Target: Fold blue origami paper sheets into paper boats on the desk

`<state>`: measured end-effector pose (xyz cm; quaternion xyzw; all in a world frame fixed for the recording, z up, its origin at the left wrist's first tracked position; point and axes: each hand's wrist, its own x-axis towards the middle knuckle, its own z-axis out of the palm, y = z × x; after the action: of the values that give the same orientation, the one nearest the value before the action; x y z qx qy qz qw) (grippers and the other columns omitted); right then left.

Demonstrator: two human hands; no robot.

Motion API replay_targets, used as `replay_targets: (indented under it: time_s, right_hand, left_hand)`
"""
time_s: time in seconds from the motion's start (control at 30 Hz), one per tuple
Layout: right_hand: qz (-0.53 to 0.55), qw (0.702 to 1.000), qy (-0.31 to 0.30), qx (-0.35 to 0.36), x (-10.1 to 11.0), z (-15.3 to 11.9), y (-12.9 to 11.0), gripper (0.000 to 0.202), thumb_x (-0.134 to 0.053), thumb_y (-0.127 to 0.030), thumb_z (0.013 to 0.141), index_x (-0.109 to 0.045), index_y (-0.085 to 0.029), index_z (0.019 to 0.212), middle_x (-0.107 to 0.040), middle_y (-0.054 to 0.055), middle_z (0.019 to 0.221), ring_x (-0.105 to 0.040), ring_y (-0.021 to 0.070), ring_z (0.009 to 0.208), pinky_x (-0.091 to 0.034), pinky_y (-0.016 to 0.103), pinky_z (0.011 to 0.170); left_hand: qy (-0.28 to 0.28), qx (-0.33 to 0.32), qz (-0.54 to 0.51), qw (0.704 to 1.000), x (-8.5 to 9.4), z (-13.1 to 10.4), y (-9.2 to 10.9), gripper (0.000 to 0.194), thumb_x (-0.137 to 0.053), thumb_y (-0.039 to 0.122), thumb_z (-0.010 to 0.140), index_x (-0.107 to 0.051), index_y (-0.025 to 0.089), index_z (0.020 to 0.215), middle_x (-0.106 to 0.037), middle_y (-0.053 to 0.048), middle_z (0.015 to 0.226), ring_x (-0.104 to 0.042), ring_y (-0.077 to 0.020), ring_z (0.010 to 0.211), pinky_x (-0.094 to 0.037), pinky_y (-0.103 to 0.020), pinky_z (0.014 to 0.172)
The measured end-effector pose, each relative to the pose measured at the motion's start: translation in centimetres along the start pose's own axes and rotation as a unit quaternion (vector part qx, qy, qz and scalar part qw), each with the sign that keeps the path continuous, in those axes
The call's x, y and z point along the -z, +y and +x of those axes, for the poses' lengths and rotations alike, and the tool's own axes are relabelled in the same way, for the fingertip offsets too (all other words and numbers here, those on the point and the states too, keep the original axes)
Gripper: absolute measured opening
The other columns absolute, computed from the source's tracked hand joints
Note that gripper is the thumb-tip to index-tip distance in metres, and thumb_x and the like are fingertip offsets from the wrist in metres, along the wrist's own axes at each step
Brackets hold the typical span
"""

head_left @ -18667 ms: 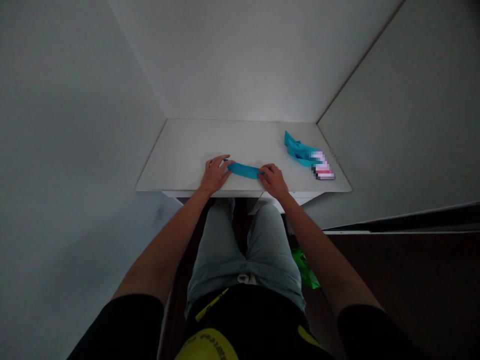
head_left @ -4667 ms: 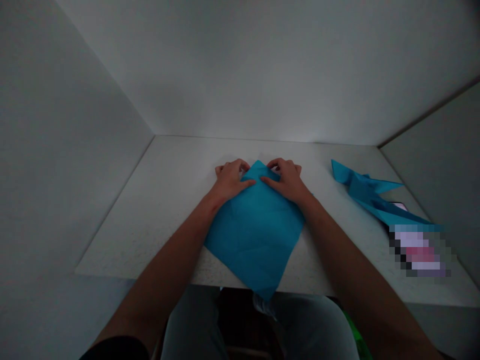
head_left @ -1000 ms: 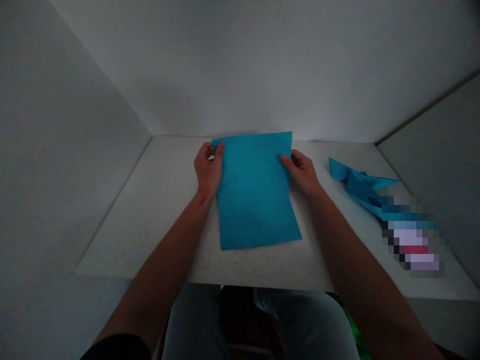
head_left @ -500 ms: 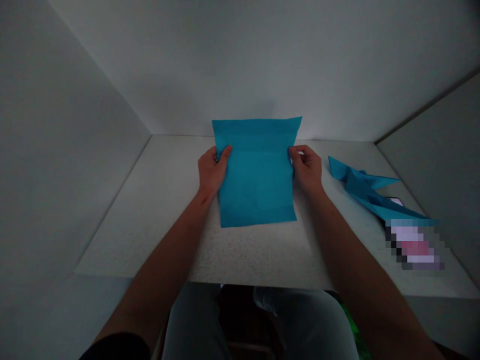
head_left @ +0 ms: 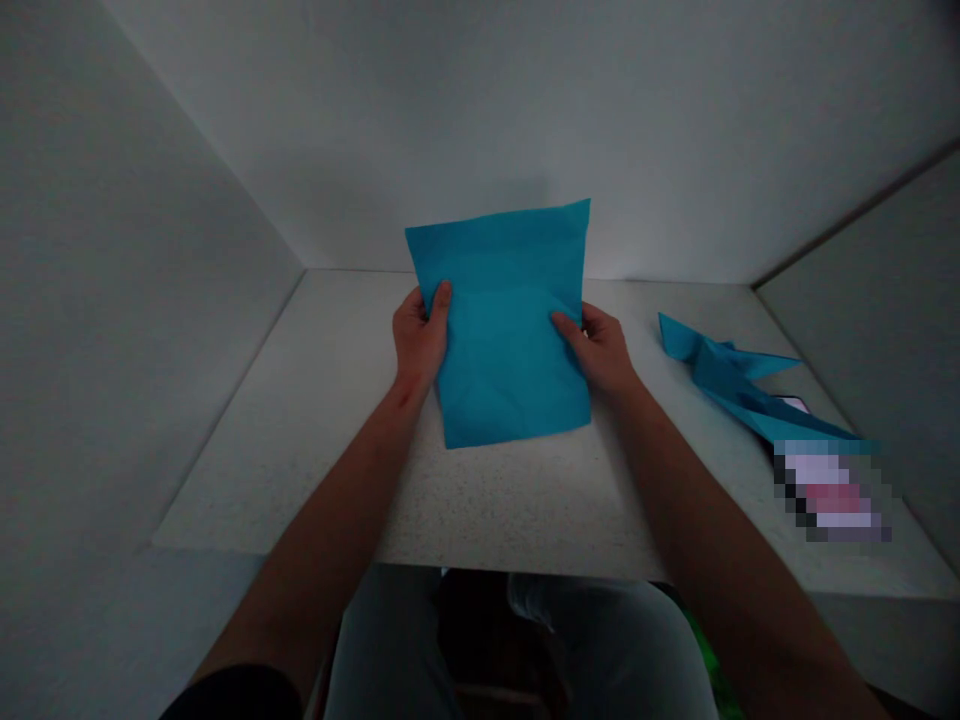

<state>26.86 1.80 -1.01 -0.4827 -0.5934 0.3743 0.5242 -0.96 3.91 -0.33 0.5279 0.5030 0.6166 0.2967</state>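
Observation:
A blue sheet of paper (head_left: pixel 510 330) with faint creases is held up in front of me over the table. My left hand (head_left: pixel 422 330) grips its left edge, thumb on the near face and fingers behind. On the opposite edge, my right hand (head_left: pixel 596 345) pinches the sheet the same way, its thumb lying farther in over the paper. The sheet tilts slightly, its top right corner higher than the top left. Parts of the fingers of both hands are hidden behind it.
A folded blue paper shape (head_left: pixel 724 375) lies on the white table (head_left: pixel 300 450) to the right, partly over a phone-like object (head_left: pixel 832 495) that is blurred out. White walls enclose the table at the back and sides.
The sheet has tilted, its top right corner rising and its top edge shifting left. My right hand has moved left, its thumb now farther onto the paper. The left hand has barely moved.

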Motion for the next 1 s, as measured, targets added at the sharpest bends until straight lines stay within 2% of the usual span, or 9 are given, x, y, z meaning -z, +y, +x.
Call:
replay_targets:
  time_s: [0.07,0.2,0.3,0.4,0.47,0.6,0.73,0.9,1.0]
  right_hand:
    - [0.015,1.000,-0.004,-0.003,-0.3,-0.1,0.0,0.059,-0.082,-0.081,0.086,-0.082,-0.027,0.110,-0.082,0.004,0.095,-0.076,0.0287,0.095,-0.065,0.043,0.084]
    - [0.023,0.998,0.046,0.020,-0.3,0.1,0.4,0.061,-0.081,-0.080,0.088,-0.082,-0.028,0.120,-0.085,0.005,0.105,-0.078,0.0292,0.101,-0.066,0.045,0.090]
    - [0.001,0.998,0.067,0.018,0.0,0.2,0.6,0.059,-0.080,-0.081,0.089,-0.081,-0.026,0.113,-0.081,0.003,0.093,-0.074,0.0242,0.084,-0.062,0.037,0.074]
    - [-0.012,0.998,0.064,-0.002,0.3,0.3,0.7,0.062,-0.078,-0.084,0.088,-0.077,-0.025,0.103,-0.069,-0.002,0.071,-0.057,0.0163,0.057,-0.045,0.028,0.051]
    - [-0.011,0.997,0.076,-0.003,0.4,0.3,0.6,0.063,-0.078,-0.086,0.087,-0.074,-0.025,0.100,-0.062,-0.004,0.063,-0.047,0.0135,0.050,-0.036,0.027,0.046]
    - [-0.006,0.992,0.127,0.026,0.7,0.6,0.8,0.062,-0.073,-0.087,0.090,-0.069,-0.026,0.096,-0.061,-0.004,0.066,-0.049,0.0132,0.052,-0.036,0.025,0.047]
    - [-0.003,0.989,0.147,0.031,0.8,0.8,1.2,0.060,-0.070,-0.086,0.093,-0.068,-0.027,0.099,-0.060,-0.004,0.067,-0.052,0.0139,0.054,-0.039,0.025,0.049]
    - [-0.024,0.988,0.150,0.032,0.8,0.8,1.5,0.060,-0.070,-0.087,0.093,-0.068,-0.026,0.098,-0.056,-0.004,0.065,-0.050,0.0143,0.054,-0.036,0.026,0.049]
    - [-0.032,0.985,0.169,0.028,1.4,0.9,1.7,0.061,-0.068,-0.088,0.093,-0.066,-0.027,0.096,-0.058,-0.004,0.066,-0.053,0.0158,0.057,-0.038,0.027,0.051]
  left_hand:
    - [-0.012,0.015,-0.002,1.000,-0.3,-0.1,-0.1,0.062,-0.071,0.083,0.095,-0.073,0.023,0.110,-0.083,-0.010,0.109,-0.080,-0.0266,0.100,-0.067,-0.037,0.082]
    - [-0.064,0.065,0.011,0.996,-0.7,-0.3,-0.7,0.060,-0.082,0.077,0.090,-0.067,0.024,0.114,-0.083,-0.010,0.108,-0.080,-0.0236,0.090,-0.064,-0.033,0.072]
    - [-0.065,0.044,0.056,0.995,-0.4,-0.2,-0.7,0.051,-0.076,0.073,0.097,-0.065,0.024,0.102,-0.081,-0.008,0.097,-0.078,-0.0216,0.084,-0.061,-0.030,0.069]
    - [-0.014,0.027,0.088,0.996,0.0,0.1,-0.5,0.045,-0.073,0.068,0.101,-0.064,0.025,0.098,-0.079,-0.004,0.089,-0.075,-0.0196,0.082,-0.059,-0.029,0.070]
    - [-0.008,0.040,0.084,0.996,0.0,0.1,-0.4,0.044,-0.073,0.068,0.102,-0.065,0.025,0.102,-0.079,-0.004,0.089,-0.075,-0.0195,0.081,-0.058,-0.029,0.069]
    - [-0.089,0.088,0.071,0.990,-0.7,-0.4,-0.3,0.048,-0.072,0.070,0.102,-0.069,0.023,0.110,-0.080,-0.006,0.093,-0.075,-0.0214,0.081,-0.056,-0.030,0.066]
    - [-0.155,0.038,0.115,0.981,-1.0,-1.0,0.0,0.047,-0.072,0.068,0.101,-0.073,0.022,0.101,-0.079,-0.007,0.093,-0.073,-0.0222,0.081,-0.056,-0.032,0.070]
    - [-0.105,0.038,0.142,0.984,-0.7,-0.8,0.2,0.044,-0.070,0.062,0.104,-0.064,0.023,0.084,-0.065,0.000,0.068,-0.058,-0.0163,0.061,-0.040,-0.027,0.056]
    - [-0.032,0.021,0.136,0.990,-0.2,0.0,0.1,0.042,-0.070,0.059,0.104,-0.060,0.024,0.084,-0.060,0.002,0.067,-0.054,-0.0147,0.061,-0.038,-0.027,0.057]
